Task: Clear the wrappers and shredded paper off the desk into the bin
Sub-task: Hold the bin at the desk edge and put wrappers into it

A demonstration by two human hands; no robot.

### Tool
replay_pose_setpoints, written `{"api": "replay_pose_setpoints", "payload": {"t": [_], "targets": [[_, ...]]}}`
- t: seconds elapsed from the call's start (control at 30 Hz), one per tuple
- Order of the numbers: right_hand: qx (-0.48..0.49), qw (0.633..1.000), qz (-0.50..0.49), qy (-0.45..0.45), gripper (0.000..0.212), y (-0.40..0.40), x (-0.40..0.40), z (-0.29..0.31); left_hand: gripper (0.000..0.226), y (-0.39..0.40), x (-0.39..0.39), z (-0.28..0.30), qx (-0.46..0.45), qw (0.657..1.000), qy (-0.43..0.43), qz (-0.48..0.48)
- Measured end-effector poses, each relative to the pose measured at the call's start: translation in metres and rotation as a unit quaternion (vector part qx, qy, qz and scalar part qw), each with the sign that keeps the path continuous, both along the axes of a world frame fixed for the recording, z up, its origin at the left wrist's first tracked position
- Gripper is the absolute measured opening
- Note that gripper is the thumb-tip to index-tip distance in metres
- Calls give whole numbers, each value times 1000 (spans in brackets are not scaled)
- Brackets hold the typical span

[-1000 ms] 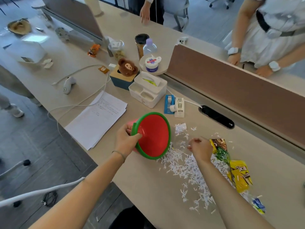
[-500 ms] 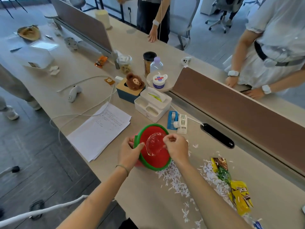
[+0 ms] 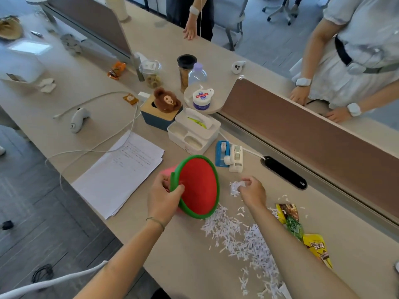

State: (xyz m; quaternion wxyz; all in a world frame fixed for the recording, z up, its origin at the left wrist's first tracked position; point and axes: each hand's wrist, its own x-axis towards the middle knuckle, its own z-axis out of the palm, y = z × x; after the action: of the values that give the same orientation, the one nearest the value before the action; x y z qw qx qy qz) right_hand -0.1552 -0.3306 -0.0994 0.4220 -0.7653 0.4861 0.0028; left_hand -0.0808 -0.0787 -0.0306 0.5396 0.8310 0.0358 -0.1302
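Note:
A red bin with a green rim (image 3: pixel 199 186) lies tilted on the desk, its mouth facing right toward me. My left hand (image 3: pixel 165 196) grips its rim at the left side. My right hand (image 3: pixel 251 190) hovers just right of the bin, pinching a small clump of shredded paper (image 3: pixel 235 187). A wide scatter of shredded paper (image 3: pixel 241 236) covers the desk below and right of the bin. Snack wrappers, brown, green and yellow (image 3: pixel 302 231), lie in a row at the right of the shreds.
A stack of printed sheets (image 3: pixel 121 171) lies left of the bin. Behind it stand a white organiser box (image 3: pixel 194 134), tape dispensers (image 3: pixel 230 155), a tissue box with a plush bear (image 3: pixel 164 104) and bottles. A brown divider panel (image 3: pixel 313 134) runs along the right. Two people stand beyond the desk.
My right hand has left the bin's mouth, moved right and now holds a clump of shreds. The left hand keeps its grip on the rim. The camera has shifted.

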Motion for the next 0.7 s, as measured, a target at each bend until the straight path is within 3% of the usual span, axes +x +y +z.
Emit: {"api": "replay_pose_setpoints", "payload": {"t": [0.23, 0.37, 0.57, 0.7], "targets": [[-24, 989, 97, 106, 71, -11, 26, -46, 20, -12, 7, -4, 11, 1000, 0, -24], [-88, 970, 163, 159, 51, -5, 33, -65, 18, -15, 10, 0, 11, 1000, -2, -25], [-103, 975, 147, 132, 11, -2, 34, -78, 18, -17, 16, 4, -1, 1000, 9, -9], [-18, 992, 93, 84, 19, -6, 25, -77, 21, -14, 13, 4, 13, 1000, 3, -15]]}}
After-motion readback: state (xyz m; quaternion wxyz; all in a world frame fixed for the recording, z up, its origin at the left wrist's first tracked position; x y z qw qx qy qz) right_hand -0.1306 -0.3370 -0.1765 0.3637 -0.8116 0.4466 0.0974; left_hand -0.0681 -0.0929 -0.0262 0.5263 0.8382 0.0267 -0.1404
